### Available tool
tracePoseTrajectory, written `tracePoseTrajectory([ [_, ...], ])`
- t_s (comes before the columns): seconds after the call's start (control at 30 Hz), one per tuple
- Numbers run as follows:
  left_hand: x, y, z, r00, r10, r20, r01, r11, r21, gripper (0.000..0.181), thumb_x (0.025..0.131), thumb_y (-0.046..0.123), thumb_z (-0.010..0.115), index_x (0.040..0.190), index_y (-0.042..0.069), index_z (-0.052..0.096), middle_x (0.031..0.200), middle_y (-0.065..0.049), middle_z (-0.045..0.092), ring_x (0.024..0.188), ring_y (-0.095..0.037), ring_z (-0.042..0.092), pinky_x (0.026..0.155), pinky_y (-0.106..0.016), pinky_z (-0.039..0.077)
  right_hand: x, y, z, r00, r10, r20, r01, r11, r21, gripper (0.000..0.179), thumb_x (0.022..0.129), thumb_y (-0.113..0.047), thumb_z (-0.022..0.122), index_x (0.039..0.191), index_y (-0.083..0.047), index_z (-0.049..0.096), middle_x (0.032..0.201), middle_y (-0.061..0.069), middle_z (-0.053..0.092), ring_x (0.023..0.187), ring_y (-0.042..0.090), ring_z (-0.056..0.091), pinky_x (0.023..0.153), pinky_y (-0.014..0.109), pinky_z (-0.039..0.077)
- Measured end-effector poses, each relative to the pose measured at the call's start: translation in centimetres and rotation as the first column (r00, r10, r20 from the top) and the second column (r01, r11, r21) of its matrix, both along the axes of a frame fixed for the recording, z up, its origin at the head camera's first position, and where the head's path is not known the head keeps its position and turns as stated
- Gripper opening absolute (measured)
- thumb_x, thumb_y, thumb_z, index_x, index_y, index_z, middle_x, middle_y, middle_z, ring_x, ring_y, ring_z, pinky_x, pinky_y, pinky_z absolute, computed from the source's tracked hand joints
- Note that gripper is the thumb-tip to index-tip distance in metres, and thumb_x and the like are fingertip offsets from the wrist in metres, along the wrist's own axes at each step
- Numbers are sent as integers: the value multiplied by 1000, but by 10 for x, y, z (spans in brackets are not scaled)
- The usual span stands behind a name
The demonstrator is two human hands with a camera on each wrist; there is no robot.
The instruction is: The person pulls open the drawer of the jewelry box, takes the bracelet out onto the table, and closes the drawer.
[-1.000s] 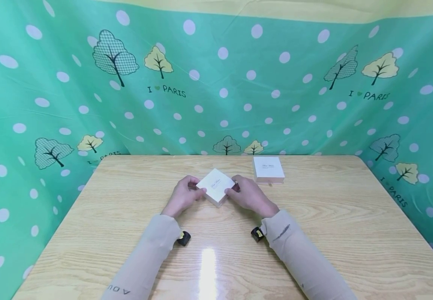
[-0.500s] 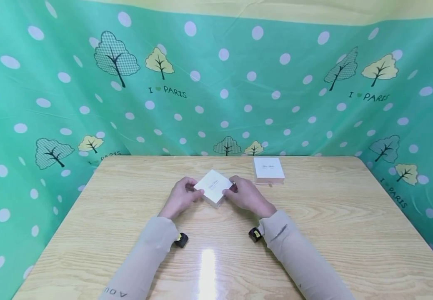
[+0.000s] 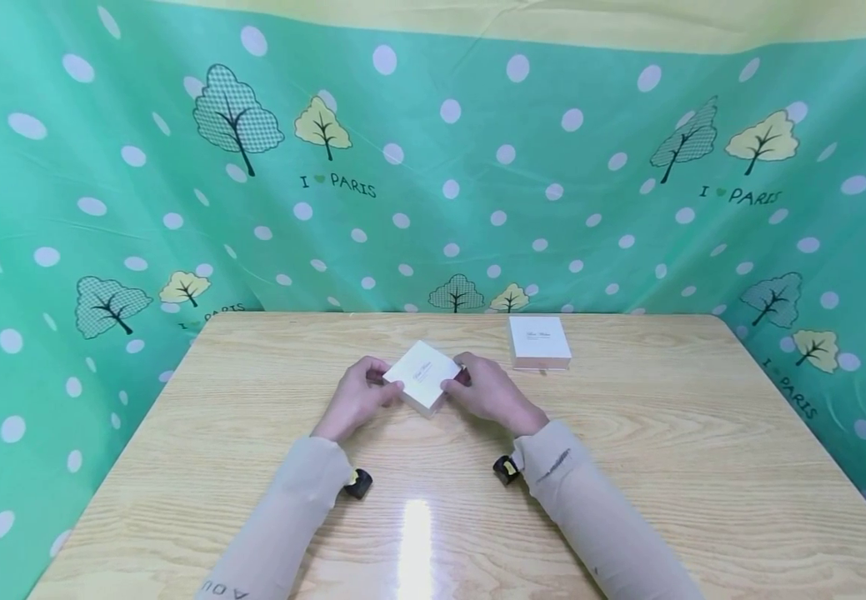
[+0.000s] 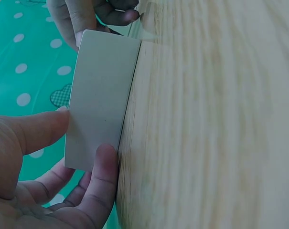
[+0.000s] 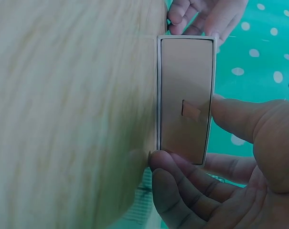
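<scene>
A small white gift box (image 3: 422, 372) with fine print on its top sits cornerwise between both hands in the head view. My left hand (image 3: 357, 397) grips its left corner, thumb at the top edge and fingers lower on the side. Opposite it, my right hand (image 3: 488, 389) holds the right corner in the same manner. The left wrist view shows a plain pale side of the box (image 4: 103, 95). On the side in the right wrist view, a pinkish drawer front sits inside the white sleeve, with a small ribbon tab (image 5: 192, 110). The box's underside is hidden.
A second white box (image 3: 540, 337) with similar print and a pinkish front stands at the back of the wooden table (image 3: 665, 467), right of the hands. Behind the table hangs a green dotted curtain (image 3: 417, 183).
Both hands and the gift box between them have shifted slightly to the left. Their hold looks the same, and the second box stays in place on the table.
</scene>
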State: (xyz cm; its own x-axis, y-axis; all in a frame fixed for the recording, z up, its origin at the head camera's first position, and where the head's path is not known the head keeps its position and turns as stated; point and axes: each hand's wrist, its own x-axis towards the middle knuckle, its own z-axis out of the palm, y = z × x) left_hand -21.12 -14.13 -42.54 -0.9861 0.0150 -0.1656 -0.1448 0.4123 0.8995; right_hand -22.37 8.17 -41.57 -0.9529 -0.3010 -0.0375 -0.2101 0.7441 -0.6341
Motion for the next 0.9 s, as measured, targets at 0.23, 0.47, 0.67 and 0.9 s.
tracePoseTrajectory([
  [0.23, 3, -4, 2, 1000, -4, -2, 4, 1000, 5, 34, 85, 11, 70, 113, 2, 53, 105, -15, 56, 80, -24, 63, 69, -32, 54, 0, -3, 0, 1000, -2, 16, 2, 1000, 0, 51, 91, -30, 64, 133, -4, 51, 94, 0, 60, 83, 13, 56, 71, 27, 49],
  [0.47, 3, -8, 0, 1000, 7, 7, -7, 1000, 26, 37, 84, 8, 71, 115, 0, 52, 105, -16, 55, 79, -23, 62, 69, -31, 56, 0, -6, 1, 999, 12, 40, -12, 1000, -14, 53, 91, -29, 64, 135, -3, 49, 93, 0, 59, 83, 14, 55, 72, 28, 48],
  [0.67, 4, -10, -1, 1000, 13, 10, -13, 1000, 24, 36, 84, 7, 71, 113, -1, 52, 103, -16, 56, 78, -23, 62, 69, -31, 56, 0, -9, 1, 999, 18, 48, -17, 1000, -22, 53, 92, -28, 64, 136, -3, 48, 94, 0, 59, 84, 14, 56, 74, 28, 48],
  [0.9, 6, -12, 0, 1000, 14, 13, -14, 1000, 21, 35, 84, 7, 71, 112, -1, 52, 102, -16, 56, 78, -24, 63, 69, -32, 56, 0, -11, 3, 998, 32, 58, -30, 999, -27, 53, 92, -28, 63, 136, -4, 48, 95, 0, 59, 85, 14, 55, 75, 28, 48],
])
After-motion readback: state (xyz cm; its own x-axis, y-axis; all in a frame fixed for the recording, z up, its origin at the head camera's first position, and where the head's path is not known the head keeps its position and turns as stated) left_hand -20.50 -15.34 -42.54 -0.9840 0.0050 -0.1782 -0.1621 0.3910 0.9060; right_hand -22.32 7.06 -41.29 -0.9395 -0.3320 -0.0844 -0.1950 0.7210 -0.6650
